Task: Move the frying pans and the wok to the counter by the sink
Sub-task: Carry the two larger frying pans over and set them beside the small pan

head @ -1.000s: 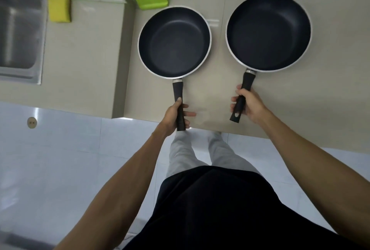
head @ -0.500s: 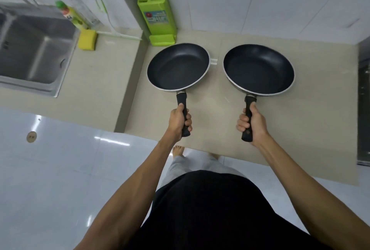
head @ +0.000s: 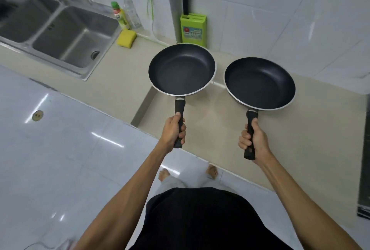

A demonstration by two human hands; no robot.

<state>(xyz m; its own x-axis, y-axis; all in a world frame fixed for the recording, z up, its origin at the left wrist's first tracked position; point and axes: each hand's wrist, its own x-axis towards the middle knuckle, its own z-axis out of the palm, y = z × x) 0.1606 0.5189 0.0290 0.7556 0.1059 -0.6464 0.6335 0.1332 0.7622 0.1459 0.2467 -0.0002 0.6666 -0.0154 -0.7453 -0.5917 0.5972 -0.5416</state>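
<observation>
Two black non-stick frying pans with silver rims and black handles are held up above the beige counter (head: 312,129). My left hand (head: 173,132) grips the handle of the left pan (head: 181,69), which hangs over the step between the lower and the higher counter. My right hand (head: 252,142) grips the handle of the right pan (head: 259,83), over the higher counter. Both pans are level and empty. No wok is in view.
A steel double sink (head: 60,29) lies to the left, with beige counter (head: 124,63) between it and the step. By the wall stand a yellow sponge (head: 126,38), a dish soap bottle (head: 120,16) and a green knife block (head: 193,29). White tiled floor lies below.
Both pans have been lifted off the higher counter. My view has swung left, bringing the sink further into sight. Both hands keep their grip on the handles.
</observation>
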